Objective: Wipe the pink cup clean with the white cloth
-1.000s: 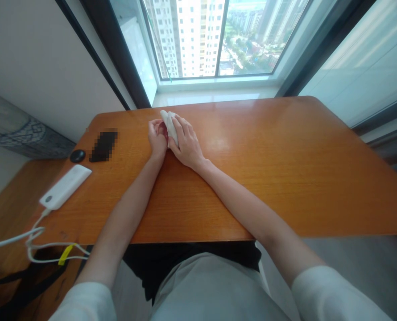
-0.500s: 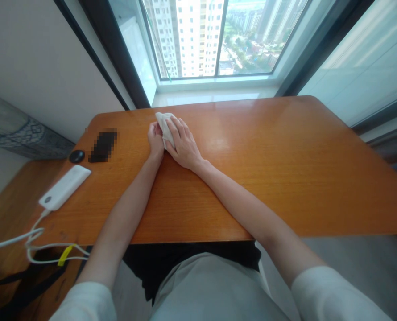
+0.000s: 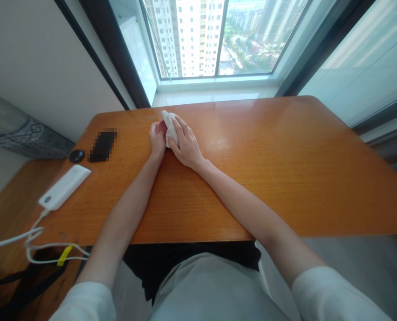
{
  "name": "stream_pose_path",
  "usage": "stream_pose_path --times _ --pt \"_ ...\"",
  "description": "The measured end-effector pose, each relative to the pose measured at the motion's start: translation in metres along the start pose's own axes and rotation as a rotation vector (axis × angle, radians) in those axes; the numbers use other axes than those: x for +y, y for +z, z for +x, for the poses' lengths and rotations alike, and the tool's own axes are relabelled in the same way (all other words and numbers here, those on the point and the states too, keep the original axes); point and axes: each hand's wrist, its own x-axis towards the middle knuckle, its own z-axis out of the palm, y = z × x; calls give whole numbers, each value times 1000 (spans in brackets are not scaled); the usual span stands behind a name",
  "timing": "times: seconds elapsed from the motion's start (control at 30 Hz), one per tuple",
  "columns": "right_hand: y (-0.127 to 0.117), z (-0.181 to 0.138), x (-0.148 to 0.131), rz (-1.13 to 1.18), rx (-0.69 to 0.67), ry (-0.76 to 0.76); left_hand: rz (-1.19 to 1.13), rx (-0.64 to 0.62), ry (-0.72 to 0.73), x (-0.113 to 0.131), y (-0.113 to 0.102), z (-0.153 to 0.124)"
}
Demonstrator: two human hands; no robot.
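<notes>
Two hands meet near the far edge of the bench [image 3: 258, 178], just in front of the window. The left hand [image 3: 157, 141] is curled around a small red object [image 3: 162, 127], of which only a sliver shows between the thumb and fingers; what it is cannot be told. The right hand [image 3: 185, 143] presses a white cloth [image 3: 170, 125] against the right side of that object, with its fingers [image 3: 180, 127] laid flat over the cloth and closed on it. The cloth lies between the two hands, its upper end standing free above the fingertips. The heels of both hands rest on the bench surface, and the two hands touch each other.

Well to the left of the hands, a white power bank [image 3: 64, 187] lies flat near the bench's left edge, with a white cable [image 3: 34, 236] running off its near end. A small black disc [image 3: 76, 156] sits just beyond it, beside a blurred dark item [image 3: 102, 145].
</notes>
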Motion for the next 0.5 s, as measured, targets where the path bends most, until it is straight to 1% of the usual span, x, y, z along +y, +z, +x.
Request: stream_pose_path --times 0.13,0.3,0.4,0.5 --pt "-2 0 -1 49 18 38 -4 -19 25 3 2 -3" --pt "0 0 3 214 42 100 62 -125 111 9 0 -6" --pt "2 3 11 295 78 181 75 -171 120 10 0 -7" --pt "1 7 21 338 114 297 55 -206 90 12 2 -9"
